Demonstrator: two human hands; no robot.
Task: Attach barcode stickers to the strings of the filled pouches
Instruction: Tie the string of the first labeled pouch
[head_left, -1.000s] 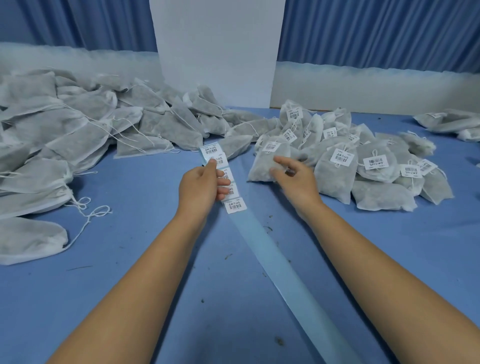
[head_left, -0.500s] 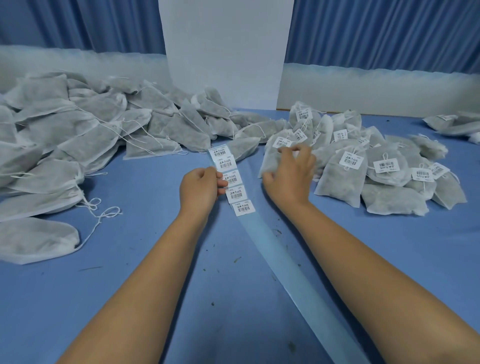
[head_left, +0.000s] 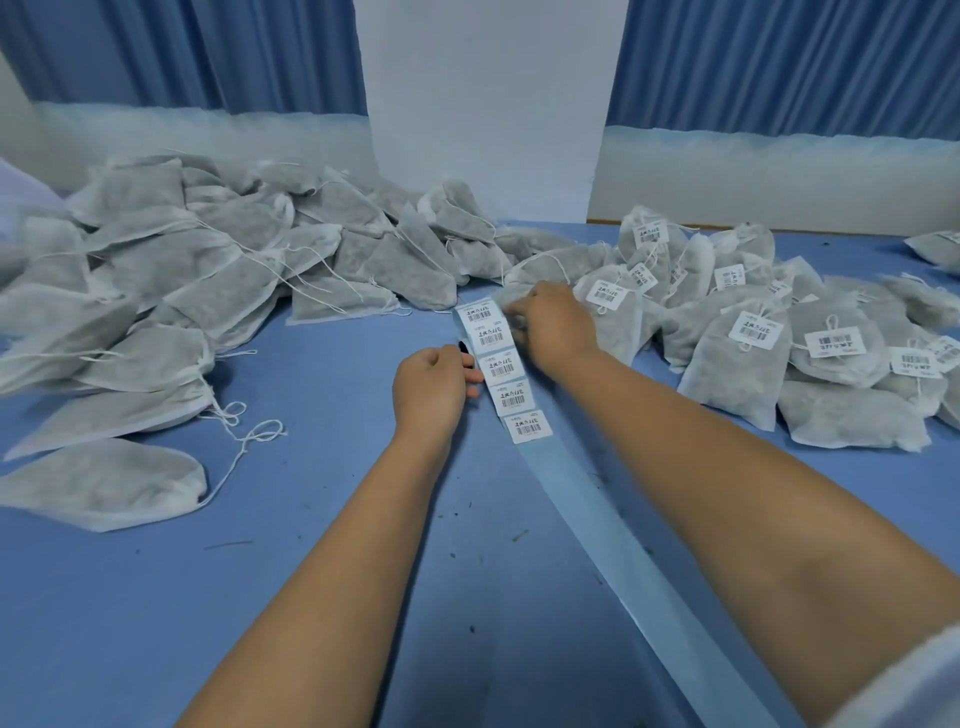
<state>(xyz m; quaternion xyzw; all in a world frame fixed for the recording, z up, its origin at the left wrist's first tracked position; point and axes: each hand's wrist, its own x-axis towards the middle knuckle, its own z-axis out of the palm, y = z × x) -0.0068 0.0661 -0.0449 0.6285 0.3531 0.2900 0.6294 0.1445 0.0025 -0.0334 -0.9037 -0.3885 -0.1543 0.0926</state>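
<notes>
Nearest, the bare liner trails across the blue desk toward the person. Further up it, five barcode stickers sit in a row. The left hand grips the strip's left edge, fingers curled round it. Just beyond, the right hand bends its fingers onto the right edge of the top stickers; whether a corner is pinched I cannot tell. The stickers look thin, limp and tacky, so lifting one by a corner seems wise. Farther left lie unlabelled pouches, soft and light, with loose strings. Labelled pouches pile up at the right.
</notes>
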